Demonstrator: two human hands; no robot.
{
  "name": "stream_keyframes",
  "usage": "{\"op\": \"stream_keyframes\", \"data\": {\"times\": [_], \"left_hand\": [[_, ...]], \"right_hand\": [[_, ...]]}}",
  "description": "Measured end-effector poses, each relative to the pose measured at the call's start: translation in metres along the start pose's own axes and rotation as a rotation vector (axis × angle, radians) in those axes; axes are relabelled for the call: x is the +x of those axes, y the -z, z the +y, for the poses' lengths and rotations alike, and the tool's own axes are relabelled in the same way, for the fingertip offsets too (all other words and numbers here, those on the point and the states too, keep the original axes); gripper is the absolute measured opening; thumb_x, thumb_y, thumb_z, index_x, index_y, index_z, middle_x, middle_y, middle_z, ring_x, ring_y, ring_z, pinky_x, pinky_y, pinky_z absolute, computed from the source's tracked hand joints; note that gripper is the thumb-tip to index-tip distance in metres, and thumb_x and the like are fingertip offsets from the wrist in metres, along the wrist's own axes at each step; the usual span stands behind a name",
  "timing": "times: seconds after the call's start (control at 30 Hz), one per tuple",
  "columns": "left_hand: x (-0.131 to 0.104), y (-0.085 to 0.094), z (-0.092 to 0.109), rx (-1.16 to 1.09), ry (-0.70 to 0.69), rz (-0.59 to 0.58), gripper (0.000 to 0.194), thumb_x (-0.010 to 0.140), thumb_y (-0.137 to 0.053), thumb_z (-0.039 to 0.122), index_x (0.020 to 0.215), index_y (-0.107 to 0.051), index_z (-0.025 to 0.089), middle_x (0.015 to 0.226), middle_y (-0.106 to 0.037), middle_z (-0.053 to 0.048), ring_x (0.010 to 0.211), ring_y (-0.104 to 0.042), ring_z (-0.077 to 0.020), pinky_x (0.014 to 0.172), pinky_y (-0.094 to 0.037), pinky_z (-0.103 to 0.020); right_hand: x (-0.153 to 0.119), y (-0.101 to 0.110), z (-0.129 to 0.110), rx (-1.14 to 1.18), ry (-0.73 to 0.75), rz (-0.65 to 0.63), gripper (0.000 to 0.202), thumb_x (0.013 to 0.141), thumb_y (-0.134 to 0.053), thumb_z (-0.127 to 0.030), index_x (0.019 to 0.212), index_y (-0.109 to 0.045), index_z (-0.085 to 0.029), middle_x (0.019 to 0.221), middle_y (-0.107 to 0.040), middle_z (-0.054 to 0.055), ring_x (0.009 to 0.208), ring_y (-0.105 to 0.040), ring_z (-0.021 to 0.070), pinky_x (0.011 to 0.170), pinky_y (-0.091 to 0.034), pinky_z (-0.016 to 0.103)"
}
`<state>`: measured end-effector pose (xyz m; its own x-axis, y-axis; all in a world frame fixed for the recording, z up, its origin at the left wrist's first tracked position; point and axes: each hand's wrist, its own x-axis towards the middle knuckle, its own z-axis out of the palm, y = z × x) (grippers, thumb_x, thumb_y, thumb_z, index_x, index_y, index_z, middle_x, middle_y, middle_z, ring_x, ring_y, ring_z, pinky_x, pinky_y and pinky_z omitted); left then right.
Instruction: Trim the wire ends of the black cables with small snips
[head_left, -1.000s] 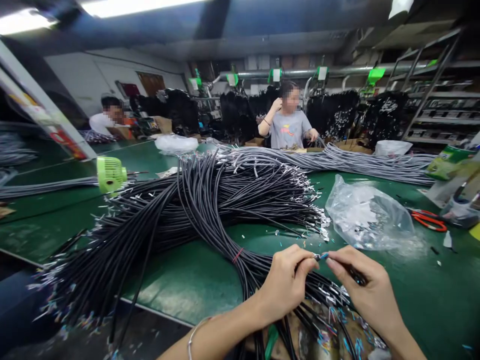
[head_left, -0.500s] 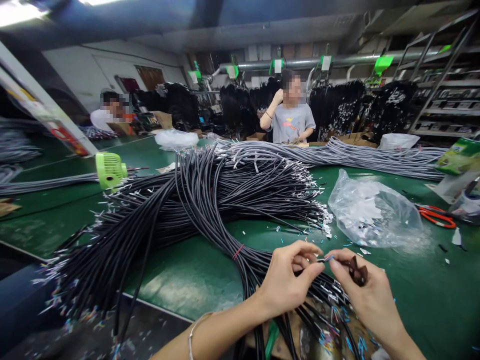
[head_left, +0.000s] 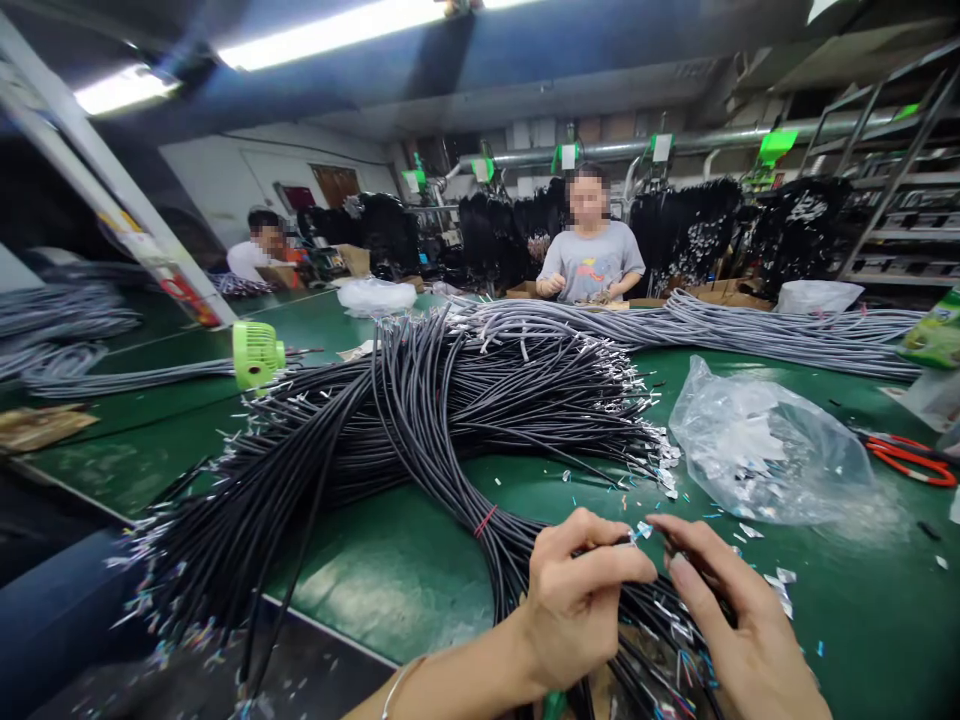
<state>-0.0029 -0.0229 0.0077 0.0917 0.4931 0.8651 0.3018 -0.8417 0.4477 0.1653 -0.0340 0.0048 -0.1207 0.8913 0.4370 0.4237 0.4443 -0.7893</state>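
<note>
My left hand (head_left: 574, 590) is closed around the end of a black cable, where a small bit of white and blue wire (head_left: 641, 531) sticks out past the fingertips. Facing it, my right hand (head_left: 739, 610) curls with thumb and forefinger a little apart, close to that wire end. Something dark lies between its thumb and fingers, mostly hidden. Under both hands runs a bundle of black cables (head_left: 504, 540), bound by a red tie (head_left: 486, 521), its stripped ends showing coloured wires.
A large pile of black cables (head_left: 322, 430) covers the green table (head_left: 352, 570). A clear plastic bag (head_left: 772, 440) with scraps lies right, near orange-handled scissors (head_left: 911, 458). Grey cables (head_left: 787, 330) stretch behind. A green fan (head_left: 256, 355) stands left. Two people sit beyond the table.
The view has tilted up and shifted left. My left hand has turned, its knuckles higher; my right fingertips have come away from the wire. The brown tool in my right palm is now hidden.
</note>
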Motion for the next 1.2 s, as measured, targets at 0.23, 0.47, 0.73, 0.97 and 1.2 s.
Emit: {"op": "stream_keyframes", "data": {"times": [0.23, 0.47, 0.73, 0.97, 1.2], "left_hand": [[-0.0045, -0.0011, -0.0023, 0.203, -0.177, 0.014, 0.025, 0.082, -0.047, 0.008, 0.084, -0.067, 0.021, 0.081, -0.061, -0.004, 0.059, -0.055, -0.0095, 0.053, -0.044, -0.022], [-0.0069, -0.0022, -0.0061, 0.177, -0.206, -0.008, 0.025, 0.080, -0.048, 0.007, 0.088, -0.067, 0.021, 0.080, -0.061, -0.005, 0.059, -0.056, -0.0106, 0.054, -0.045, -0.023], [-0.0055, -0.0028, -0.0056, 0.120, -0.190, -0.034, 0.025, 0.080, -0.047, 0.006, 0.089, -0.066, 0.019, 0.077, -0.059, -0.005, 0.055, -0.052, -0.0094, 0.050, -0.041, -0.022], [0.0001, -0.0031, 0.0005, 0.154, 0.079, -0.048, 0.020, 0.078, -0.063, 0.010, 0.097, -0.058, 0.013, 0.075, -0.063, -0.004, 0.062, -0.056, -0.0114, 0.055, -0.047, -0.021], [0.0017, 0.0020, -0.0011, 0.131, 0.146, -0.083, 0.004, 0.082, -0.060, 0.014, 0.081, -0.065, 0.013, 0.065, -0.065, -0.003, 0.054, -0.056, -0.0108, 0.052, -0.043, -0.021]], "right_hand": [[0.0025, -0.0005, -0.0059, -0.026, 0.194, 0.010, 0.023, 0.085, -0.057, -0.023, 0.105, -0.067, -0.030, 0.095, -0.070, 0.000, 0.086, -0.066, 0.0124, 0.074, -0.052, 0.013], [0.0038, 0.0027, -0.0086, 0.012, 0.180, 0.005, 0.021, 0.084, -0.058, -0.022, 0.100, -0.070, -0.028, 0.093, -0.072, 0.001, 0.081, -0.068, 0.0126, 0.068, -0.054, 0.013], [0.0056, 0.0022, -0.0053, 0.033, 0.125, 0.004, 0.018, 0.083, -0.060, -0.025, 0.096, -0.072, -0.026, 0.089, -0.073, 0.002, 0.078, -0.069, 0.0134, 0.069, -0.055, 0.014], [0.0047, 0.0030, -0.0011, -0.031, 0.155, 0.029, 0.022, 0.084, -0.059, -0.023, 0.102, -0.069, -0.024, 0.085, -0.069, 0.002, 0.079, -0.066, 0.0129, 0.069, -0.054, 0.015], [0.0016, 0.0031, -0.0037, -0.121, 0.209, 0.049, 0.023, 0.085, -0.057, -0.020, 0.106, -0.067, -0.020, 0.089, -0.067, 0.005, 0.078, -0.065, 0.0149, 0.069, -0.053, 0.020]]}}
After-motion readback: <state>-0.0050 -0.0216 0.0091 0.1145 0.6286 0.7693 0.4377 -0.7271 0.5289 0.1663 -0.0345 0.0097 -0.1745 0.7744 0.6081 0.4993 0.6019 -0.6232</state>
